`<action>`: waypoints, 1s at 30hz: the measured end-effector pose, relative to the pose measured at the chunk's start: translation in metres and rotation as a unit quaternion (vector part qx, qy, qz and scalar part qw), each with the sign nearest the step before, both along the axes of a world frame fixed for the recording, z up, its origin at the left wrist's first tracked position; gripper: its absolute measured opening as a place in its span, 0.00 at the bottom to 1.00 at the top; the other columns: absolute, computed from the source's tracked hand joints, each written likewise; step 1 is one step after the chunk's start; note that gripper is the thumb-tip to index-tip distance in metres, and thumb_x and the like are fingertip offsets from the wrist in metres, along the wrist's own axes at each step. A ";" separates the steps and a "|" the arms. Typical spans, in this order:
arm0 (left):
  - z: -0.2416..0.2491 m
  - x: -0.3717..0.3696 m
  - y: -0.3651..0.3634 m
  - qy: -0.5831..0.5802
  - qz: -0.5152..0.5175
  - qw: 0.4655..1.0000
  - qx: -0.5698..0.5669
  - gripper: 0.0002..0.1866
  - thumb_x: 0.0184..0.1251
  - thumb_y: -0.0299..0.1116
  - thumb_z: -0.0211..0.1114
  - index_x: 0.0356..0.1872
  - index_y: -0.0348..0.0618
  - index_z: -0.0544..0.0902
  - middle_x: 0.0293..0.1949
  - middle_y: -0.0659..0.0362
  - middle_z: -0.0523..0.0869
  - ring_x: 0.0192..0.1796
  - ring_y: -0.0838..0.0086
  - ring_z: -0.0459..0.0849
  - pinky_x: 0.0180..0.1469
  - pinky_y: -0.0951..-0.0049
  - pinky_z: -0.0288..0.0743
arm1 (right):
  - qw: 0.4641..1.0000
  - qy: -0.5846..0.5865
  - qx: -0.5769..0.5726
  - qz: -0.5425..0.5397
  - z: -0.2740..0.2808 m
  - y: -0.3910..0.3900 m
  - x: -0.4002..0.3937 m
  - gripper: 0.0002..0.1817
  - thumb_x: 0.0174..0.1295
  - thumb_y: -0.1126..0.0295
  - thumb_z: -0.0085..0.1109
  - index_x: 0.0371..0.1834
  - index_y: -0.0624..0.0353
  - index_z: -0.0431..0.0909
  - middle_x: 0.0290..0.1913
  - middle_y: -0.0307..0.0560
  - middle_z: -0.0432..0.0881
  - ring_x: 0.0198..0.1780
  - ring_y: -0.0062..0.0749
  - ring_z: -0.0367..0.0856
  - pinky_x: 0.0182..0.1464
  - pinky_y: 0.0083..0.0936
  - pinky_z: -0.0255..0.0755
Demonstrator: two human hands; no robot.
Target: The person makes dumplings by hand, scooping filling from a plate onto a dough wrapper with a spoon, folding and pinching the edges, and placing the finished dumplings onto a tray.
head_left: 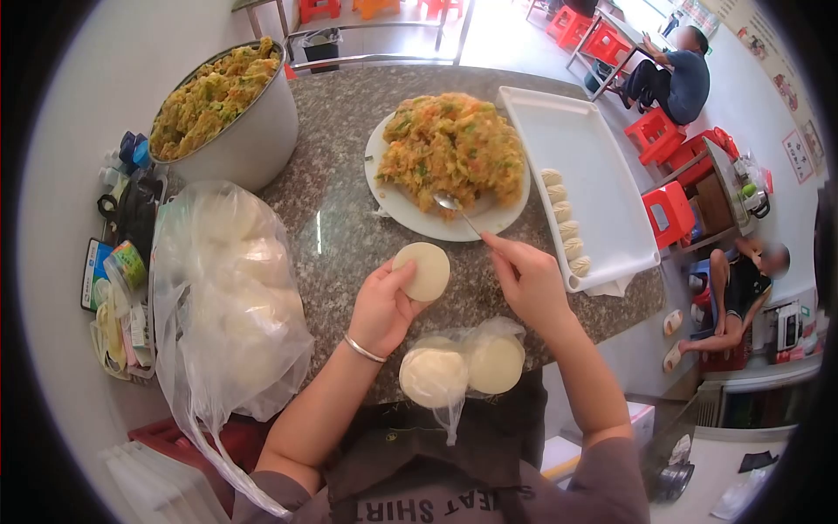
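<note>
A round, pale dumpling wrapper lies across the fingers of my left hand, with the thumb over its edge. My right hand pinches the handle of a metal spoon. The spoon's bowl touches the near side of a heap of orange, yellow and green filling on a white plate. Two stacks of wrappers, partly in clear plastic, rest at the table's near edge between my forearms. Several pleated dumplings form a row along the left side of a white tray.
A large metal pot of the same filling stands at the back left. In front of it is a big clear bag of pale rounds. Small items crowd the left wall. Two people sit to the right, near red stools.
</note>
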State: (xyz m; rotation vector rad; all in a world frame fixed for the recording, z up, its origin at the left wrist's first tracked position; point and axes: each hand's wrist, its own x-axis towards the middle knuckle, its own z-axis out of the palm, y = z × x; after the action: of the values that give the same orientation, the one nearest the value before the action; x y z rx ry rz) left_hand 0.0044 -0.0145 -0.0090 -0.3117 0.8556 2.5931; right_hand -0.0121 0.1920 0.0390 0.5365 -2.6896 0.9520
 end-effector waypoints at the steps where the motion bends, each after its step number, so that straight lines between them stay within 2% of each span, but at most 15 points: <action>1: 0.000 0.000 0.001 0.002 -0.003 1.000 0.000 0.17 0.73 0.32 0.52 0.56 0.33 0.73 0.53 0.52 0.81 0.54 0.64 0.82 0.55 0.67 0.79 | 1.000 0.000 0.000 0.001 0.001 0.001 0.001 0.14 0.60 0.76 0.56 0.50 0.57 0.79 0.27 0.50 0.80 0.27 0.45 0.80 0.31 0.36 0.74; 6: 0.006 -0.001 0.000 0.016 -0.025 0.999 -0.016 0.19 0.73 0.34 0.50 0.57 0.30 0.71 0.55 0.50 0.80 0.57 0.61 0.80 0.58 0.65 0.77 | 0.999 -0.008 -0.027 -0.015 0.013 -0.001 0.002 0.13 0.60 0.76 0.56 0.49 0.60 0.79 0.28 0.51 0.81 0.29 0.45 0.81 0.33 0.35 0.74; 8: 0.008 0.000 0.000 0.020 -0.033 0.999 -0.018 0.19 0.73 0.34 0.50 0.58 0.30 0.71 0.55 0.50 0.79 0.58 0.61 0.80 0.59 0.64 0.76 | 1.000 -0.002 -0.016 -0.002 -0.006 0.001 -0.002 0.13 0.60 0.76 0.55 0.48 0.60 0.79 0.29 0.52 0.82 0.31 0.46 0.81 0.34 0.36 0.74; 11: 0.010 -0.001 0.000 0.027 -0.035 0.999 -0.020 0.20 0.73 0.35 0.51 0.58 0.31 0.71 0.55 0.51 0.80 0.58 0.63 0.80 0.59 0.64 0.76 | 1.000 -0.010 -0.008 0.009 -0.018 0.006 -0.001 0.12 0.61 0.75 0.55 0.48 0.61 0.80 0.31 0.54 0.82 0.33 0.46 0.82 0.36 0.37 0.75; 15: 0.011 -0.002 0.000 0.020 -0.027 0.999 -0.027 0.20 0.73 0.37 0.52 0.58 0.34 0.71 0.56 0.53 0.79 0.58 0.66 0.79 0.60 0.64 0.75 | 0.998 -0.033 -0.044 -0.001 0.001 0.000 0.000 0.12 0.61 0.74 0.55 0.47 0.61 0.80 0.33 0.56 0.83 0.35 0.48 0.82 0.38 0.38 0.75; 17: 0.010 0.000 0.001 0.017 -0.034 0.999 -0.034 0.20 0.73 0.38 0.51 0.58 0.35 0.71 0.56 0.54 0.79 0.58 0.67 0.79 0.61 0.63 0.75 | 0.999 -0.036 -0.036 0.002 -0.009 -0.004 -0.008 0.12 0.61 0.74 0.55 0.47 0.61 0.80 0.33 0.56 0.83 0.35 0.49 0.82 0.38 0.38 0.75; 22: 0.012 -0.001 -0.001 0.017 -0.015 0.999 0.040 0.21 0.74 0.42 0.51 0.59 0.37 0.71 0.57 0.54 0.78 0.62 0.66 0.75 0.66 0.60 0.68 | 0.999 -0.048 -0.011 0.006 -0.008 -0.005 -0.014 0.12 0.61 0.74 0.55 0.47 0.61 0.81 0.32 0.57 0.82 0.36 0.51 0.82 0.39 0.39 0.75; 29: 0.006 -0.004 -0.001 0.030 0.001 0.997 0.072 0.25 0.74 0.48 0.48 0.60 0.37 0.70 0.60 0.52 0.76 0.63 0.63 0.74 0.70 0.58 0.61 | 0.998 -0.040 -0.043 0.002 -0.010 -0.003 -0.010 0.12 0.61 0.74 0.55 0.46 0.61 0.81 0.32 0.58 0.83 0.35 0.51 0.82 0.38 0.38 0.76; 30: 0.006 -0.004 -0.001 0.036 0.005 0.996 0.078 0.27 0.74 0.49 0.48 0.61 0.36 0.68 0.61 0.50 0.75 0.64 0.63 0.73 0.70 0.58 0.60 | 0.996 -0.068 -0.050 0.013 -0.003 -0.002 -0.007 0.12 0.61 0.74 0.55 0.46 0.62 0.81 0.32 0.58 0.83 0.35 0.51 0.83 0.38 0.37 0.76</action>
State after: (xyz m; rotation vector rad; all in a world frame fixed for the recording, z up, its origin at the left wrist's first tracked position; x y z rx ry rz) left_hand 0.0005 -0.0157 -0.0027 -0.1794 0.6722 2.6762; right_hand -0.0194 0.1898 0.0358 0.5036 -2.7419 1.1623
